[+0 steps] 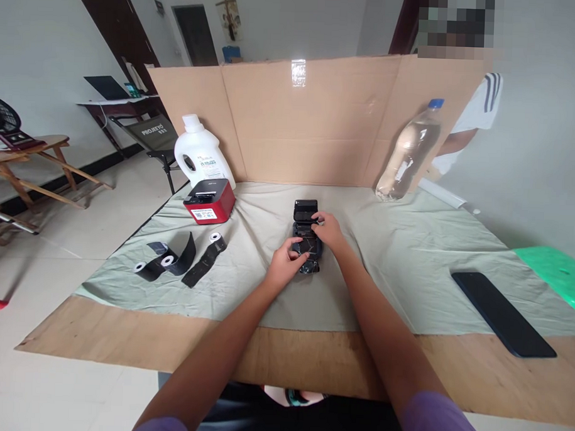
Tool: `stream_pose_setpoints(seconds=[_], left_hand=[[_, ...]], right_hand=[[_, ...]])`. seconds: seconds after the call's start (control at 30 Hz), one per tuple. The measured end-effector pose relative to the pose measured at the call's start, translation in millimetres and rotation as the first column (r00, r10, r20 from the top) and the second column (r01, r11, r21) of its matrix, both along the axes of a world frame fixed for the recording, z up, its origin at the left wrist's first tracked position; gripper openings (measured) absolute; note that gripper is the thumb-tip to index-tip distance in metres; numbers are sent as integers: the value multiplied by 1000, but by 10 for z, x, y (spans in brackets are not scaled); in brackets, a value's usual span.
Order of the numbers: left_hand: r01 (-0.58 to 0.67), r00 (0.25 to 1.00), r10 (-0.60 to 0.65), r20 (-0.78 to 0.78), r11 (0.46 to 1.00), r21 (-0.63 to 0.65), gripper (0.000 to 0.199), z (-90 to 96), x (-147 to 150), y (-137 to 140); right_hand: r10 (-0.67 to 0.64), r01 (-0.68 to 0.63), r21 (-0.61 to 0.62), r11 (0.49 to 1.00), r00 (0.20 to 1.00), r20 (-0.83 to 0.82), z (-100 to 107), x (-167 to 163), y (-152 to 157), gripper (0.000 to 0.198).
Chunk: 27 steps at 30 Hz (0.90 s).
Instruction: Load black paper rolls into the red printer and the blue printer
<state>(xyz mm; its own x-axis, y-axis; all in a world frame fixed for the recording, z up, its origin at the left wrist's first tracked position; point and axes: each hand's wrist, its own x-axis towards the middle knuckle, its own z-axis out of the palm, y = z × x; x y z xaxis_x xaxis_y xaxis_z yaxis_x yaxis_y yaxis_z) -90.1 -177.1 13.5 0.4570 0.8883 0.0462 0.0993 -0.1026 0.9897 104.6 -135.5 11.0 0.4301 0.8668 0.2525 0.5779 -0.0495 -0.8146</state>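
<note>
In the middle of the cloth lies a small black portable printer (310, 244), its lid (306, 210) flipped up at the far end. My left hand (286, 262) grips its near half, thumb on the right and fingers on the left. At the far right side, my right hand (328, 229) holds it with thumb and fingertips near the lid's hinge. What lies inside the printer is too dark to make out. To the left are several loosely unwound rolls of black paper (205, 260) and a red and black receipt printer (210, 201).
A white detergent jug (202, 151) and a clear bottle with a blue cap (410, 154) lean near an upright cardboard panel (309, 125). A black flat slab (503, 314) overlaps the cloth's right front edge. Behind the panel stands another person in a white sleeve (484, 100).
</note>
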Motion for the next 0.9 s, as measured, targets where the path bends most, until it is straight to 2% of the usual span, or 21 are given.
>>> stream_pose_setpoints(seconds=[0.07, 0.2, 0.3, 0.43, 0.53, 0.63, 0.67, 0.77, 0.9], left_hand=[[28, 1000, -28, 9, 1000, 4, 48, -11, 8, -5], [126, 992, -126, -3, 992, 22, 33, -32, 18, -13], [191, 982, -191, -11, 980, 53, 26, -41, -9, 1], [298, 954, -296, -36, 950, 97, 19, -60, -81, 50], [371, 928, -368, -56, 925, 77, 17, -70, -124, 77], [405, 913, -402, -70, 913, 50, 15, -55, -145, 83], [410, 911, -406, -73, 911, 45, 14, -45, -149, 82], [415, 908, -412, -75, 909, 31, 13, -13, -155, 78], [416, 907, -414, -79, 909, 10, 13, 4, -163, 70]], right_hand=[[-19, 24, 45, 999, 994, -105, -5, 21, 29, 45], [112, -83, 118, 990, 955, -276, 10, 37, 59, 64], [130, -97, 132, 987, 954, -272, 64, 22, 37, 61], [165, -143, 127, 982, 968, -187, 207, 43, -53, 41], [264, -264, 19, 964, 949, -174, 339, 115, -145, 32], [383, -418, -154, 895, 899, -212, 435, 172, -209, 29], [372, -414, -185, 891, 901, -224, 451, 174, -218, 30], [223, -288, -232, 929, 937, -268, 447, 132, -211, 43], [133, -252, -304, 919, 922, -363, 367, 53, -185, 55]])
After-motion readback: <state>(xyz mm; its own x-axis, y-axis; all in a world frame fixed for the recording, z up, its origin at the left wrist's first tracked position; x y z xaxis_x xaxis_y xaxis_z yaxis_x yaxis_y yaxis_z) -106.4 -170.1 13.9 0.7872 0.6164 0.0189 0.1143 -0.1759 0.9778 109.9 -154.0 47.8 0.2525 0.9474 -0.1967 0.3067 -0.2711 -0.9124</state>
